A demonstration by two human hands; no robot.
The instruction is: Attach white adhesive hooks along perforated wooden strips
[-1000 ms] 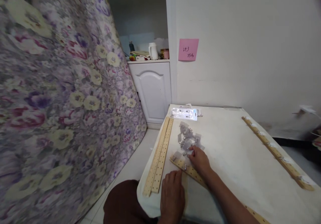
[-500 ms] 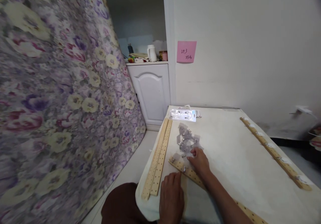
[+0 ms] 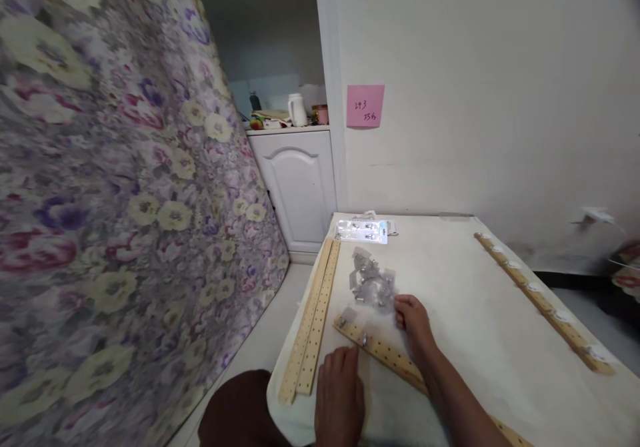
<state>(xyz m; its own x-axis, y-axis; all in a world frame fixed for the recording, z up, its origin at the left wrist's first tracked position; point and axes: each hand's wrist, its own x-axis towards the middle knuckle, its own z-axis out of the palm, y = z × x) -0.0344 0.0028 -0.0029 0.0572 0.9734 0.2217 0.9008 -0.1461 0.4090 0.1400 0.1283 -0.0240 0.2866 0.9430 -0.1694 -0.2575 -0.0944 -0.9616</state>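
My right hand (image 3: pixel 413 320) is at the right edge of a pile of small clear plastic pieces with metal parts (image 3: pixel 371 287). Its fingertips are pinched together, and whatever is between them is too small to name. My left hand (image 3: pixel 340 390) rests back-up on the table with its fingers curled and close together, so their undersides are hidden. Its fingertips reach the near edge of a wooden strip with holes (image 3: pixel 387 355), which runs diagonally under my right forearm. Two of the clear pieces with metal parts sit at that strip's far left end.
Two more perforated wooden strips (image 3: pixel 314 327) lie along the table's left edge. A strip bearing several white pieces (image 3: pixel 540 297) lies at the right edge. A clear blister pack (image 3: pixel 363 231) is at the back of the cloth-covered table (image 3: pixel 440 267). A flowered curtain (image 3: pixel 125 200) hangs at left.
My right hand has moved from above the pile to its right side, and its fingers have drawn together. My left hand stays by the strip. The view has shifted slightly.
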